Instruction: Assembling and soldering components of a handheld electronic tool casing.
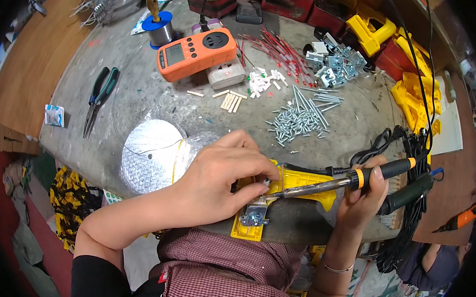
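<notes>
Left hand (223,175) presses the yellow plastic housing (284,197) flat against the table (142,104) edge, steadying it; right hand (363,197) grips the black-and-orange-handled soldering iron (350,180), tip seemingly touching its metal terminal (254,214).

L forearm comes in from lower left, bare below a dark sleeve, angled up and right; L hand (223,172) lies palm down, wrist flat, fingers (249,149) curled and bunched, thumb tucked under toward centre, pressing down; R forearm rises near vertical from lower edge, thin bracelet at wrist; R hand (363,197) closed in a pen-type grip, thumb on top, fingers wrapped under; both hands near each other, not touching.
</notes>
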Tool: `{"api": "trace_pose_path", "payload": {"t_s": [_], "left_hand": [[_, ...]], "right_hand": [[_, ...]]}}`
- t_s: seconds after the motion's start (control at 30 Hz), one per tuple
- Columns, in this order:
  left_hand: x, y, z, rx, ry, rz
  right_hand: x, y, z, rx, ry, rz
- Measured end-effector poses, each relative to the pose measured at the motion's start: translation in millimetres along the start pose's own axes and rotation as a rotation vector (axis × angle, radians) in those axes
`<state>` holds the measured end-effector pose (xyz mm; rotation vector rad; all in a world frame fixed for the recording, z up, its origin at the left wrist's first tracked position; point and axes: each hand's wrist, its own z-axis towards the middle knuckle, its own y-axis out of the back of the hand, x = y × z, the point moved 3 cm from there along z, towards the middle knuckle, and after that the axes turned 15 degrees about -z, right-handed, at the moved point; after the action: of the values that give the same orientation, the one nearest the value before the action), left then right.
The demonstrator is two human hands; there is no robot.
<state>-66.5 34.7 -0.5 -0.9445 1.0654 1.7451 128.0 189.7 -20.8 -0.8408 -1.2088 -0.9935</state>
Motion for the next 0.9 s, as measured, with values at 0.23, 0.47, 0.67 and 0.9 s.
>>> {"api": "trace_pose_path", "payload": {"t_s": [0.23, 0.47, 0.67, 0.9], "left_hand": [[-1, 0, 1, -0.010, 0.010, -0.009], [1, 2, 0, -0.022, 0.008, 0.004], [2, 3, -5, -0.044, 0.015, -0.034], [1, -4, -3, -0.020, 0.029, -0.064]], "right_hand": [[7, 7, 2, -0.031, 0.015, 0.040], [64, -4, 40, -0.133, 0.174, -0.014], [66, -122, 122, 0.170, 0.248, -0.163], [-6, -207, 197, 0.310, 0.806, -0.347]]}}
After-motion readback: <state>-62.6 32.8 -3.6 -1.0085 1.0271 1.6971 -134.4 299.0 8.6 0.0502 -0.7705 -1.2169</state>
